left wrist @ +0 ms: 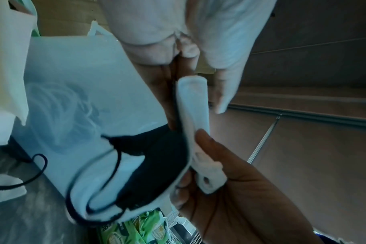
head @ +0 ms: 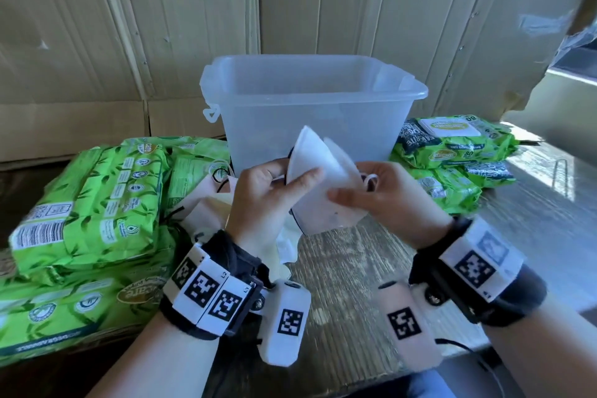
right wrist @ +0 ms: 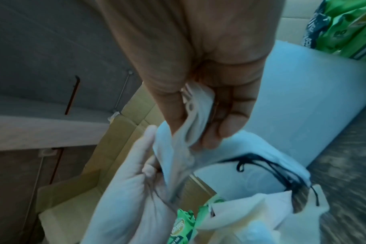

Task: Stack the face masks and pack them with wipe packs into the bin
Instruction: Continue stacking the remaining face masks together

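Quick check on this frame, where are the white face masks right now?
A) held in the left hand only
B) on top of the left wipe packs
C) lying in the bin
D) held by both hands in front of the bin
D: the left hand and right hand both pinch the white face masks in the air, in front of the translucent bin.

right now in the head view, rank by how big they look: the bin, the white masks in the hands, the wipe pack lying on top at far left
1. Bin: largest.
2. Wipe pack on top at far left: close behind, though it lies nearer the camera, so its real size is unsure.
3. White masks, held by the left hand and right hand: smallest.
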### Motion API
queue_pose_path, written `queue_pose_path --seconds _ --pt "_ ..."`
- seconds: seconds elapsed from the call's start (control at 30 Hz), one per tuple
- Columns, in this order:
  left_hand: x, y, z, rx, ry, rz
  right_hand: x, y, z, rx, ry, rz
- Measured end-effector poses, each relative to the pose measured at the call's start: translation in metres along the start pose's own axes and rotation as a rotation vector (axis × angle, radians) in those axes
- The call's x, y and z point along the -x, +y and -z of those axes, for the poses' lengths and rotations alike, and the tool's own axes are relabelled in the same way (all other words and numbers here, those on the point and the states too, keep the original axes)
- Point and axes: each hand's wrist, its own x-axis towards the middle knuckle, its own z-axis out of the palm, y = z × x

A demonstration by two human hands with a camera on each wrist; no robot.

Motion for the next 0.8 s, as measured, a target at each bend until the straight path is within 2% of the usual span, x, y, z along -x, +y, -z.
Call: queue_pose_path --seconds 0.13,0.27,0.37,0.63,0.73,0.8 --pt "-0.004 -0.01 0.004 -0.115 0.086 0.035 0.0 0.006 -0.011 0.119 0.035 0.004" --pt "-0.005 -0.007 0.007 -0.124 0.134 0.031 -0.008 0.004 -0.003 0.2 0.179 0.016" --pt "-0.007 -0.006 0.011 -0.1 0.158 -0.002 -0.02 -0.004 0.011 0.125 0.282 0.025" --pt "-0.038 0.028 0.007 -0.09 0.154 -0.067 -0.059 -0.061 0.037 0.26 0.37 0.343" --pt "-0.059 0.044 0.007 -0.058 0.131 -0.095 -0.068 -0.079 0.041 0.197 0.327 0.464" --pt "-0.071 0.05 0.008 -0.054 0.123 -0.086 -0.071 -0.082 0.043 0.172 0.277 0.485"
